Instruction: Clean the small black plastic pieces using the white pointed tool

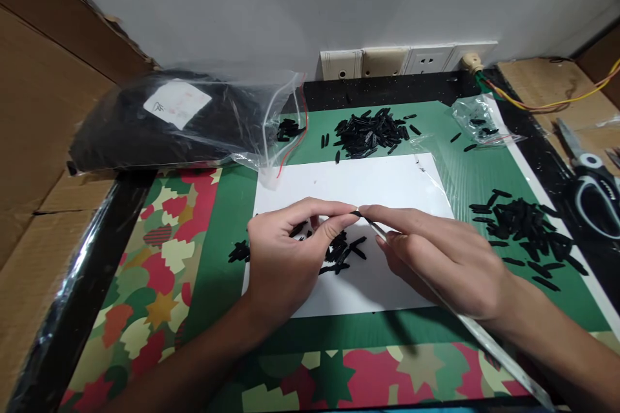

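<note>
My left hand (290, 251) is closed in a pinch, thumb and forefinger on a small black plastic piece (357, 213). My right hand (445, 258) grips a long, slim, pale tool (477, 332) like a pen. The tool's narrow tip meets the black piece, and its far end reaches toward the lower right edge; its exact kind is unclear. Below both hands lies a white sheet (310, 306), with a loose cluster of black pieces (341, 248) partly hidden by my left hand.
A large zip bag (232, 122) full of black pieces lies at the back left. Piles of black pieces sit at the back (372, 132) and on the right (526, 226). Beyond are a small clear bag (477, 119), scissors (593, 181), wires (547, 106) and wall sockets (385, 62).
</note>
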The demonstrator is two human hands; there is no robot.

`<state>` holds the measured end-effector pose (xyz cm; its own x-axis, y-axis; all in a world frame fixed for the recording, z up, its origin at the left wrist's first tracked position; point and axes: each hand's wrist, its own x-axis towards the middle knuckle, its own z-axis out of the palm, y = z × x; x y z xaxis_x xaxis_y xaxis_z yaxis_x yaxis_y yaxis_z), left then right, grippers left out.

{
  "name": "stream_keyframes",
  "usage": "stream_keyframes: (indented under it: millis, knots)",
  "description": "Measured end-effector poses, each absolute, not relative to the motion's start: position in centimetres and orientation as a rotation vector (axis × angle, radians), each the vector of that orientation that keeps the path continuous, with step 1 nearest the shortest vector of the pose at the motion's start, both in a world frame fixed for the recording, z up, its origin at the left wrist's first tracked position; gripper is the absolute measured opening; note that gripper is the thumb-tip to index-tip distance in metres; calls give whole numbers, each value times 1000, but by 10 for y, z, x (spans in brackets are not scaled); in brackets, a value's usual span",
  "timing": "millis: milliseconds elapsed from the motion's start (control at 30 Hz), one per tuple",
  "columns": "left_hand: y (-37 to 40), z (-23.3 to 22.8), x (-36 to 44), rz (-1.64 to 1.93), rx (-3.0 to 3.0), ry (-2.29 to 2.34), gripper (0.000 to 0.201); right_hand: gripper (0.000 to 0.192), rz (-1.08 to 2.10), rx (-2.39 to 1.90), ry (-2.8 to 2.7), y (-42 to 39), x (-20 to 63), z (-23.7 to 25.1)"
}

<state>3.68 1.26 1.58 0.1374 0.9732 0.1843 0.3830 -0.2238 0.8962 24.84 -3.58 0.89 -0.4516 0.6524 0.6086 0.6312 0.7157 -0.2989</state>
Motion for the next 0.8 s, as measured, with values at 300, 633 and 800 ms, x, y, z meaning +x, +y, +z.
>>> stream_keyframes:
  millis: [300,633,800]
  knots:
    - [16,13,36,1016,1607,1219,5,29,151,-1043,-2242,-37,241,20]
    - [15,16,42,972,1453,1161,14,23,-27,-1040,-2213,-38,243,11]
    - [15,18,40,1013,1423,1163,14,18,205,-1096,-1914,-40,247,6]
